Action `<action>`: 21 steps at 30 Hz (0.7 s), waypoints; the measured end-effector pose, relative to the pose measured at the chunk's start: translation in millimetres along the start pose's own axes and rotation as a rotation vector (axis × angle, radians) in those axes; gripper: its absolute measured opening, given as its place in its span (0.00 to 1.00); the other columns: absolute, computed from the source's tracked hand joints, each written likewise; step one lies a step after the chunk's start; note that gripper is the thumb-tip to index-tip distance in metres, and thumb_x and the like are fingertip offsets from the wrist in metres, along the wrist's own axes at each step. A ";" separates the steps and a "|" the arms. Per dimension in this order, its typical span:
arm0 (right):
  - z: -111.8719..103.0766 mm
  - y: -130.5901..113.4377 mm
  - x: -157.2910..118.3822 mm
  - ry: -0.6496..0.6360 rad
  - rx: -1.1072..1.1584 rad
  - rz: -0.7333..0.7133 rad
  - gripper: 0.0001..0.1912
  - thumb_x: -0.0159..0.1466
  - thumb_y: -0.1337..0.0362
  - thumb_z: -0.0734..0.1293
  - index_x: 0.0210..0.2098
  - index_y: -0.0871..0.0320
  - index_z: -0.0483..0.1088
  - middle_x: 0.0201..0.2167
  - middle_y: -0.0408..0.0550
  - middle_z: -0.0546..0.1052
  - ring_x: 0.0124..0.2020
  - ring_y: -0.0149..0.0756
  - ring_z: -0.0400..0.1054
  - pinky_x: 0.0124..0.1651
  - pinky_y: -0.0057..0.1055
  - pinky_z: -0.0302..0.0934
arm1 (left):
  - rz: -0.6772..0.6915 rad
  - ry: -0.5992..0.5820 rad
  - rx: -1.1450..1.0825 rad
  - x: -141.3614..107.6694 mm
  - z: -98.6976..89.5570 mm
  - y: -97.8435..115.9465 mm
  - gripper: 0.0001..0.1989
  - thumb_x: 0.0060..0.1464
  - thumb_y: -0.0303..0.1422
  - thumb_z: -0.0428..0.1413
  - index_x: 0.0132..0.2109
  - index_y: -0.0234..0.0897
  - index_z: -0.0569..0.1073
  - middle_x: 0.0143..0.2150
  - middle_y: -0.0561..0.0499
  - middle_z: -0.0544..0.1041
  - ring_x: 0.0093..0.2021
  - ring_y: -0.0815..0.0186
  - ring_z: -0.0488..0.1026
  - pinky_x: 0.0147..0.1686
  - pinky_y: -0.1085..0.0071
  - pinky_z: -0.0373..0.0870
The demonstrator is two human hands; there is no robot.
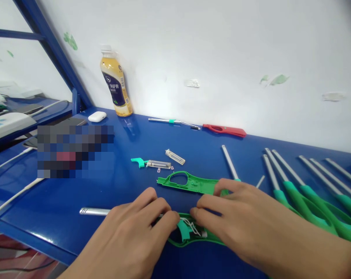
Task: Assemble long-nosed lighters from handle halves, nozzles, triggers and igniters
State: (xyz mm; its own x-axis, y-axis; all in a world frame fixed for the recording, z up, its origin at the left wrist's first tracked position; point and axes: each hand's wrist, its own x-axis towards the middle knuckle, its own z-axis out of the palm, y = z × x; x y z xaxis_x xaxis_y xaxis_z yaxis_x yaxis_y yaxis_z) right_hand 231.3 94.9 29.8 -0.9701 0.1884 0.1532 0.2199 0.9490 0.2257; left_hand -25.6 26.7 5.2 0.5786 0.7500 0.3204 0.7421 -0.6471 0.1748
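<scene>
An opened green lighter shell half [181, 244] lies on the near side of the blue table. In it are a turquoise trigger [184, 230] and thin white wires [192, 224]. My left hand [134, 228] is closed at its front end, where a metal tube [94, 211] sticks out leftward. My right hand [236, 217] is bent over the shell's rear, thumb and a fingertip at its upper edge. Another right finger touches a second green shell half [198, 184], lying inside-up just beyond. My palms hide part of both halves.
Farther back lie a clear lighter part with a turquoise trigger [156, 164], a small clear part [175, 157], a metal tube with wire [163, 121] and a red shell [224, 130]. Several green lighters [309, 205] lie right. A bottle [115, 83] and white case [97, 116] stand back left.
</scene>
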 end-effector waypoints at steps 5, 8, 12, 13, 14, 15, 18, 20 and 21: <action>-0.6 -0.8 -1.4 0.016 -0.010 0.001 0.13 0.63 0.79 0.69 0.41 0.56 0.78 0.35 0.38 0.81 0.29 0.35 0.72 0.38 0.41 0.64 | 0.000 0.008 -0.005 0.4 -0.9 1.0 0.13 0.68 0.19 0.53 0.45 0.40 0.78 0.39 0.50 0.81 0.38 0.57 0.74 0.28 0.64 0.76; -4.4 -0.7 -2.2 0.059 0.003 0.039 0.17 0.61 0.81 0.65 0.41 0.55 0.76 0.35 0.36 0.80 0.27 0.35 0.70 0.40 0.40 0.64 | -0.014 -0.005 0.005 1.2 0.0 0.1 0.12 0.68 0.19 0.54 0.46 0.40 0.78 0.40 0.50 0.81 0.39 0.57 0.74 0.29 0.65 0.76; -4.9 -2.3 -2.7 0.076 -0.015 0.072 0.17 0.59 0.80 0.64 0.41 0.54 0.71 0.33 0.36 0.78 0.22 0.35 0.63 0.36 0.40 0.60 | -0.001 -0.002 0.019 1.2 3.1 -0.3 0.14 0.67 0.18 0.53 0.47 0.39 0.78 0.40 0.50 0.81 0.38 0.57 0.74 0.29 0.65 0.77; -4.6 -3.2 -2.7 0.080 -0.017 0.104 0.15 0.61 0.79 0.65 0.40 0.53 0.69 0.31 0.35 0.76 0.21 0.36 0.62 0.34 0.40 0.58 | 0.005 0.006 0.023 1.1 3.5 0.0 0.13 0.67 0.18 0.53 0.47 0.39 0.79 0.40 0.49 0.81 0.39 0.57 0.74 0.30 0.65 0.78; -4.3 -4.2 -2.7 0.087 -0.017 0.140 0.13 0.63 0.77 0.66 0.41 0.52 0.68 0.28 0.34 0.74 0.20 0.36 0.62 0.31 0.40 0.56 | 0.007 0.012 0.027 0.8 3.6 0.5 0.13 0.68 0.19 0.53 0.46 0.39 0.79 0.41 0.48 0.81 0.39 0.56 0.74 0.31 0.64 0.79; -4.1 -5.3 -2.5 0.103 -0.015 0.175 0.12 0.65 0.75 0.68 0.41 0.51 0.66 0.26 0.33 0.73 0.19 0.36 0.61 0.29 0.40 0.53 | 0.006 0.015 0.029 0.5 3.3 0.8 0.13 0.68 0.18 0.53 0.46 0.39 0.79 0.41 0.48 0.80 0.40 0.56 0.74 0.32 0.64 0.79; -4.4 -7.5 -0.7 0.124 0.003 0.223 0.12 0.67 0.71 0.71 0.43 0.50 0.65 0.24 0.31 0.71 0.17 0.36 0.61 0.25 0.41 0.47 | 0.003 0.059 0.044 -0.2 1.5 0.7 0.14 0.68 0.18 0.52 0.43 0.39 0.78 0.44 0.46 0.81 0.44 0.55 0.74 0.34 0.63 0.80; -5.8 -7.9 1.0 0.115 0.006 0.221 0.11 0.69 0.70 0.71 0.45 0.50 0.66 0.29 0.33 0.77 0.19 0.36 0.65 0.24 0.41 0.47 | 0.016 0.069 0.050 0.1 0.9 -0.3 0.14 0.70 0.19 0.51 0.45 0.38 0.79 0.46 0.45 0.81 0.44 0.54 0.75 0.35 0.62 0.81; -7.0 -7.8 1.7 0.100 -0.004 0.223 0.09 0.71 0.69 0.70 0.45 0.50 0.66 0.33 0.35 0.80 0.19 0.37 0.66 0.24 0.42 0.47 | 0.023 0.062 0.053 0.4 0.8 -0.8 0.13 0.72 0.21 0.51 0.45 0.38 0.79 0.46 0.45 0.81 0.43 0.55 0.75 0.35 0.61 0.82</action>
State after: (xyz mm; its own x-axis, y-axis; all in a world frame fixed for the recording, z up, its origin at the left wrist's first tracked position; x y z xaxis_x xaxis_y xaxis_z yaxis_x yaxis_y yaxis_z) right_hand 228.6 86.0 35.1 -0.8825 0.3670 0.2940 0.4281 0.8858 0.1790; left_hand -25.6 27.6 4.4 0.5746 0.7243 0.3811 0.7466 -0.6546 0.1183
